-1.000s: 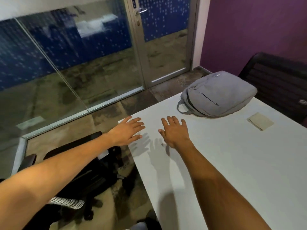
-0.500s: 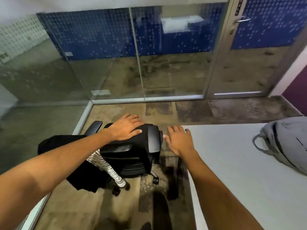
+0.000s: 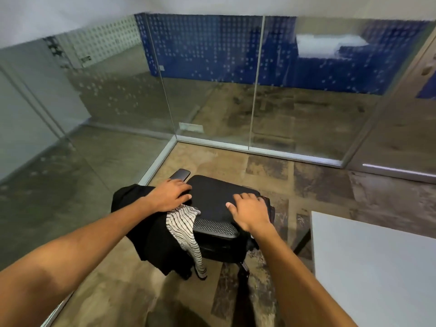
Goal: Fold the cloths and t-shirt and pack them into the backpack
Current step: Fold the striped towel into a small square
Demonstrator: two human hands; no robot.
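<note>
A black garment and a black-and-white striped cloth hang over the left side of a black office chair. My left hand is stretched out flat above the top of the striped cloth and the chair seat, fingers straight. My right hand hovers over the right side of the chair seat, fingers loosely bent, holding nothing. The backpack is out of view.
The corner of the white table is at the lower right. Glass partition walls close off the room behind the chair. A chair armrest sticks out at the far left of the seat.
The view has swung left from the table and backpack to the chair. Both hands have moved from over the table to over the chair seat and the clothes.
</note>
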